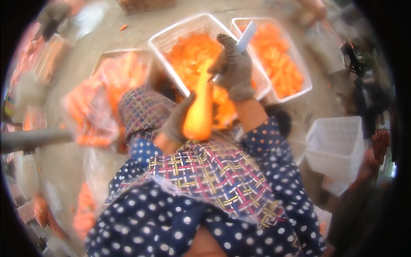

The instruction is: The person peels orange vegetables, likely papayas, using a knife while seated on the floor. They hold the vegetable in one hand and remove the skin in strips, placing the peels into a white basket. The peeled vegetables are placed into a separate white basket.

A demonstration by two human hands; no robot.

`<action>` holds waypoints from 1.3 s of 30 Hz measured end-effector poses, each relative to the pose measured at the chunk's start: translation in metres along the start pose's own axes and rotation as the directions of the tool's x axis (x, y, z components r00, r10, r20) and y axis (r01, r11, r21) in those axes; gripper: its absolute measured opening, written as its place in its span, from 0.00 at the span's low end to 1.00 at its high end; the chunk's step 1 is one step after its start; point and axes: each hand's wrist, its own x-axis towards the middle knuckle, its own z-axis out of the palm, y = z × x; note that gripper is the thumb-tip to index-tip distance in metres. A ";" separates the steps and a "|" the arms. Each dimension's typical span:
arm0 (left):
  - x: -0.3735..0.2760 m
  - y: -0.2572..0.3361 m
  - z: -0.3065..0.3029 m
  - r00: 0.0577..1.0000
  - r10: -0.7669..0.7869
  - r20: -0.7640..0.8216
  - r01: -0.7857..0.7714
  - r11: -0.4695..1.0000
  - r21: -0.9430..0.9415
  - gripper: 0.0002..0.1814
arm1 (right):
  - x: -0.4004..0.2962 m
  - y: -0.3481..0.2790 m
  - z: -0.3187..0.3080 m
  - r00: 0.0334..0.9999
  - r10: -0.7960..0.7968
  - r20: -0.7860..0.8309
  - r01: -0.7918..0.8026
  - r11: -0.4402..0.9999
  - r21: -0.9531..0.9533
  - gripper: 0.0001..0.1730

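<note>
A large carrot (197,112) lies in the grip of my left hand (176,123), its thick end towards my lap. My gloved right hand (232,66) holds a peeler or knife with a pale flat handle (246,37). Its metal part (212,79) is close beside the carrot's upper end; blur hides whether they touch. Under my hands stands a white plastic crate (175,72) with orange peelings (189,48) in it. Both hands wear dark grey-brown gloves.
Right of that crate, a second white crate (306,86) holds carrots (279,61). A plastic bag of carrots (93,106) is at the left. A white basket (334,144) stands on the right. One carrot piece (123,27) lies on the concrete floor (138,32).
</note>
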 end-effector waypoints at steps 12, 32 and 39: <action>-0.001 -0.006 0.001 0.992 -0.039 0.122 0.063 0.978 -0.200 0.32 | 0.089 0.019 -0.072 0.956 -0.131 -0.262 0.110 0.989 -0.094 0.09; 0.020 0.048 -0.002 0.986 0.149 -0.080 -0.004 0.496 0.868 0.30 | 0.067 0.037 -0.117 0.962 0.246 -0.122 -0.271 0.921 -0.281 0.18; 0.005 0.051 -0.027 0.857 0.505 0.102 0.320 -0.677 0.663 0.29 | -0.005 0.079 -0.121 0.985 0.162 0.057 0.006 0.296 -0.955 0.20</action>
